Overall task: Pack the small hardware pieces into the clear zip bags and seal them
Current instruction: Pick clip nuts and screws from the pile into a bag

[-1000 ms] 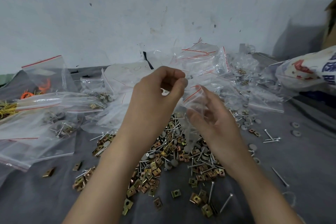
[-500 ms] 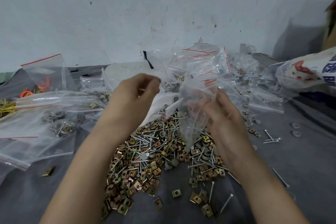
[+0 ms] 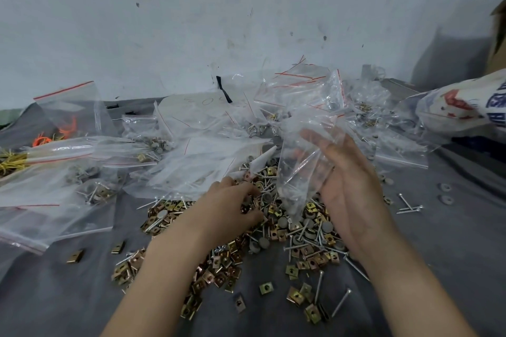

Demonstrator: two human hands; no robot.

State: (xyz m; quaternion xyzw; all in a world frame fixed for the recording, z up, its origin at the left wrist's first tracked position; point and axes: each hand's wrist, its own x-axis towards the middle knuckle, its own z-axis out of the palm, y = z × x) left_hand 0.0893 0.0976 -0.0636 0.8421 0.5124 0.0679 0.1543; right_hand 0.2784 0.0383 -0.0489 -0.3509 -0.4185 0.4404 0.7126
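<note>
Fingers (image 3: 243, 188) of the left hand (image 3: 227, 208) curl down into the hardware pile (image 3: 301, 241), thumb spread on the near side and tips buried among the brass clips, grey caps and nails, so I cannot tell whether a piece is pinched yet. That is the head view, the only one on offer. Across from it, the right hand (image 3: 353, 194) stands palm inward with its fingers stretched nearly straight behind the film of the clear bag (image 3: 304, 161). The bag hangs off them with its bottom corner dangling just above the pile, and whether the thumb pins the plastic I cannot tell. It looks close to empty, with only faint shapes low inside. The pile sits on the grey cloth (image 3: 451, 254) between both wrists, filled bags (image 3: 90, 189) lie off to the left, and empty red-striped bags (image 3: 301, 90) are heaped against the wall behind. The step in hand, as I read it, is a scoop-and-drop. To do it well, the left hand should take a small, mixed pinch rather than a fistful, because nail points will snag or pierce thin film. The right hand should spread the mouth wide and tip it towards the left hand so nothing bounces off the rim. Drop the pieces low, let them settle into the corner, and keep the zip track free of strays before pressing it closed.
</note>
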